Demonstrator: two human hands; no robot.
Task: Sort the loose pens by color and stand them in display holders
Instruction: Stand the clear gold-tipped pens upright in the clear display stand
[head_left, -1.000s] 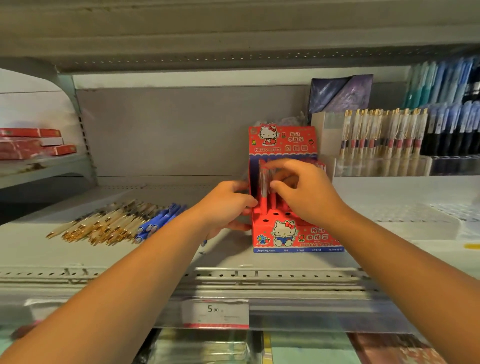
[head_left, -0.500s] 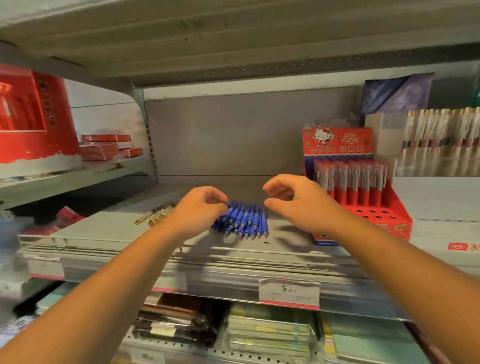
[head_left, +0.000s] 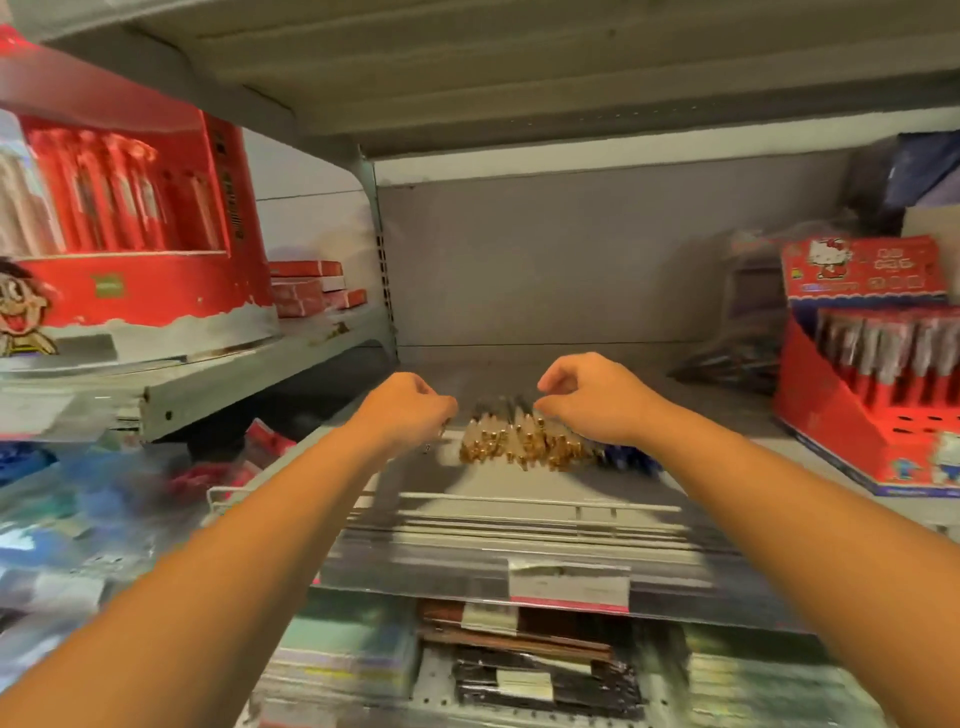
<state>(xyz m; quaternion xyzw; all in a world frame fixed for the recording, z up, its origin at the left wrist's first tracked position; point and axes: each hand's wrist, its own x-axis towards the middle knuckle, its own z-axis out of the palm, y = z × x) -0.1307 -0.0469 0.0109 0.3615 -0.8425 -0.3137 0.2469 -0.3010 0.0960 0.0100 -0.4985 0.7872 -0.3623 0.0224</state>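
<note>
At one pen pile (head_left: 519, 441), two hands (head_left: 408, 410) (head_left: 597, 400).

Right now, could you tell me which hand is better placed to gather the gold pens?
Likely the right hand: it hangs over the gold pens, while the left hand sits beside the pile's left edge.

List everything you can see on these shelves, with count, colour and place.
Gold pens: pile, uncountable, gold, shelf middle.
Blue pens: several, blue, right of gold pile.
Display holder: one, red, shelf right.
Red pens: a row, red, standing in holder.
Large box: one, red, left shelf.
Small boxes: few, red, beside large box.
Price tag: one, white and red, shelf edge.
Left hand: fingers curled, left of gold pile.
Right hand: fingers curled, over gold pile.
</note>
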